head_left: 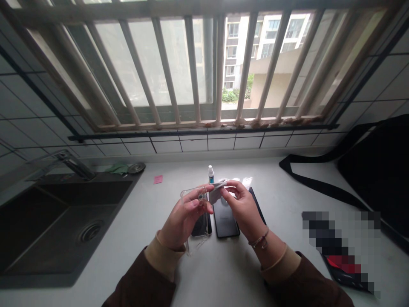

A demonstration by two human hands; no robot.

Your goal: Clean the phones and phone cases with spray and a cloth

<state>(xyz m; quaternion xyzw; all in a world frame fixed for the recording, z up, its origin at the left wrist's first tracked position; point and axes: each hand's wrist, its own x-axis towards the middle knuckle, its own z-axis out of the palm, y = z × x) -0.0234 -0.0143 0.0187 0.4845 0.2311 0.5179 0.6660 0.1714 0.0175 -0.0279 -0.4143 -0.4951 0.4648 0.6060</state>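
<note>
My left hand [182, 217] grips a clear phone case [191, 192], its fingers reaching into and around it. A folded grey cloth [215, 194] is pinched between the thumb and fingers of my right hand [240, 204], right beside the case's edge. Whether cloth and case touch, I cannot tell. Under the hands, a dark phone [202, 227] lies partly hidden by the left hand and the case. Next to it lies another black phone [226, 224], with a further dark flat thing [257, 207] partly behind my right hand. A small white bottle [211, 174] with a blue label stands just beyond.
A dark sink [126, 198] with a faucet [75, 164] is at left. A pink note [158, 179] lies on the white counter [179, 168]. At right are a black bag [377, 166], its strap [322, 177] and a blurred-out dark and red item [343, 264]. A barred window rises behind.
</note>
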